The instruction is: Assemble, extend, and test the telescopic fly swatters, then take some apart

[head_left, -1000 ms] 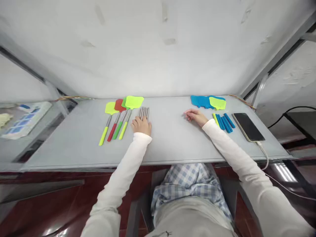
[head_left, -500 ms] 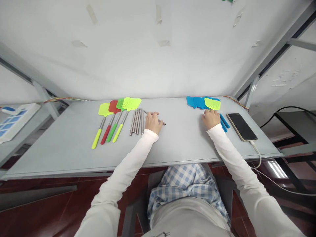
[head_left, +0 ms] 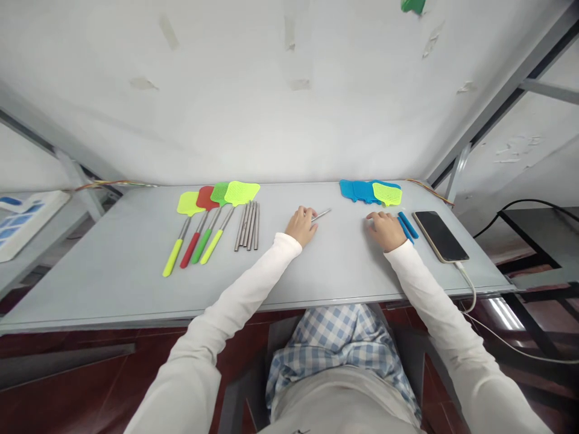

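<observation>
From my remote seat, left to right: four plastic fly swatters with metal shafts and coloured grips stand side by side, yellow-green [head_left: 180, 243], red [head_left: 194, 236], green [head_left: 208, 234], then a second yellow-green [head_left: 219, 234], mesh heads overlapping toward the wall [head_left: 217, 132]. Just beside them, a loose row of slim silver metal rods [head_left: 247, 228]. Next, the left hand [head_left: 301, 226], palm down, narrowed on a single silver metal rod [head_left: 322, 214], whose bare end slants out rightward and away. My judgement for handling: keep that pinch firm near the covered end, leave the exposed tip free, and avoid dragging it on the grey tabletop [head_left: 335, 265]. The rod lies between the hands, in the left, well apart from the right. Further right, by the wall, flat blue mesh heads [head_left: 362, 190] overlap, one yellow-green mesh head [head_left: 388, 194] on top. Nearer me, the right hand [head_left: 386, 231], fingers loosely curved, thumb apart, beside blue tubular handles [head_left: 408, 225]; cannot tell whether it holds one. I'd lift from the pile's edge so neighbours don't roll. Rightmost, a black-screened phone [head_left: 441, 236] on a white cable [head_left: 470, 280].
</observation>
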The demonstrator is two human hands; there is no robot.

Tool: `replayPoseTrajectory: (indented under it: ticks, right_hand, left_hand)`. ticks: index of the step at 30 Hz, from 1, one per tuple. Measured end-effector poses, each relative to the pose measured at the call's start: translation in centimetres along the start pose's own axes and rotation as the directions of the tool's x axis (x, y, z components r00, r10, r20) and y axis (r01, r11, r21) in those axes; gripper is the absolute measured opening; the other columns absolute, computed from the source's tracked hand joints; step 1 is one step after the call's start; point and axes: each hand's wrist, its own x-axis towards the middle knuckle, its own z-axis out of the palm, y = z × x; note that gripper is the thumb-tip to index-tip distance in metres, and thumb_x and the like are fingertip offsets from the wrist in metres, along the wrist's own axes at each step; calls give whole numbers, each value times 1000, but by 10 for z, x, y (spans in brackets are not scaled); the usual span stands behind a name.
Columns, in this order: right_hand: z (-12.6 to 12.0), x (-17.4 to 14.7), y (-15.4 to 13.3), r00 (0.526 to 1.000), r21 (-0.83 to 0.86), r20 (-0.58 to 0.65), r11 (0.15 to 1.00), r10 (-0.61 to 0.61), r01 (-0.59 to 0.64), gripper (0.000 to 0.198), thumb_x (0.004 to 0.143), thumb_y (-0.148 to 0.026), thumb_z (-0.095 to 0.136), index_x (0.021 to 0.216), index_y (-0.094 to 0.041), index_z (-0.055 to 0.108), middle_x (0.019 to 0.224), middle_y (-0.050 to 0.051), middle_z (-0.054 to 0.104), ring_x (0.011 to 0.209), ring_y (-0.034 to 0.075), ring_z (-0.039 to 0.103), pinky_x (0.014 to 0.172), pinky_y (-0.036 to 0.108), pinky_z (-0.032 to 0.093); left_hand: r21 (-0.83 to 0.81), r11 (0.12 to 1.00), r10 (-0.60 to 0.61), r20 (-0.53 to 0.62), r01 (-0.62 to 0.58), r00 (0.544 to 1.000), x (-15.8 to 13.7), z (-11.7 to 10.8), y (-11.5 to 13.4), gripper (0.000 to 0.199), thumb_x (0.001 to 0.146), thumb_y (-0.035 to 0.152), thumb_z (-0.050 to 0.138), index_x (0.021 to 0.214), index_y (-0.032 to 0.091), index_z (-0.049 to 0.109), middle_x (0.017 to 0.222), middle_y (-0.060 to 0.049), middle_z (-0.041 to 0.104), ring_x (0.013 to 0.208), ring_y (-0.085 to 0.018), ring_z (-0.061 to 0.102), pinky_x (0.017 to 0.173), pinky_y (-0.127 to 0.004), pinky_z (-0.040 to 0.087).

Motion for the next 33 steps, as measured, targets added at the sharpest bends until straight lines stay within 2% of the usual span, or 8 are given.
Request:
replayPoseTrajectory:
  ticks: [5,8,12,14,17,23,28,33]
  right_hand:
    - [-12,4,-14,974,141,68,969,-214,203,31,89,-24,46,116,-20,61,112,10,62,100,23,57,82,32,41]
    - [-11,6,-16,999,36,-31,998,-40,41,35,91,-29,43,117,-14,60,113,17,62,105,30,54,82,39,41]
    - [-2,6,-8,993,-18,-54,995,102,-103,35,90,-25,39,115,-10,60,102,20,65,100,33,56,80,42,41]
    - [1,5,-6,998,91,-27,994,-60,62,32,89,-23,43,115,-15,61,104,15,65,99,29,58,82,40,42]
    - [2,3,-4,949,247,-88,916,-303,316,35,86,-23,49,120,-20,57,115,11,60,103,24,56,85,35,43]
    - [9,-5,2,986,38,-169,999,2,4,47,80,-39,60,115,-8,58,111,22,54,100,35,51,79,42,40]
    - [7,-1,3,990,97,-42,985,-137,141,21,85,-30,54,99,-18,64,101,12,61,95,28,53,80,38,36]
    - [3,16,0,974,243,-75,943,-215,227,21,88,-22,47,102,-19,63,96,8,63,91,24,54,77,34,36]
  left_hand:
    - [-94,982,-154,116,165,981,17,-5,0,25,73,14,63,98,14,60,89,-8,58,91,-22,59,90,-36,45]
    - [-290,930,-204,109,227,973,25,-4,-3,15,67,13,65,81,17,62,71,-2,59,80,-20,61,84,-34,47]
    - [-779,480,-410,209,405,888,27,0,-9,10,71,19,65,78,16,59,64,0,62,61,-13,60,70,-30,51]
    - [-897,235,-437,246,374,865,24,1,-12,12,72,19,65,78,16,55,64,0,64,58,-11,62,69,-29,53]
    - [-958,63,-462,220,279,859,20,0,-13,18,71,17,66,75,17,49,65,-1,66,62,-13,67,73,-30,54]
    - [-983,-20,-452,174,185,875,17,1,-13,18,69,12,65,74,17,48,65,1,65,73,-16,70,85,-37,53]
    - [-981,-66,-431,193,183,882,15,2,-11,15,70,8,59,76,18,49,66,0,66,77,-16,70,91,-40,52]
    - [-980,-98,-407,201,176,891,12,0,-7,15,71,9,58,78,18,49,70,-3,69,74,-16,70,93,-41,51]
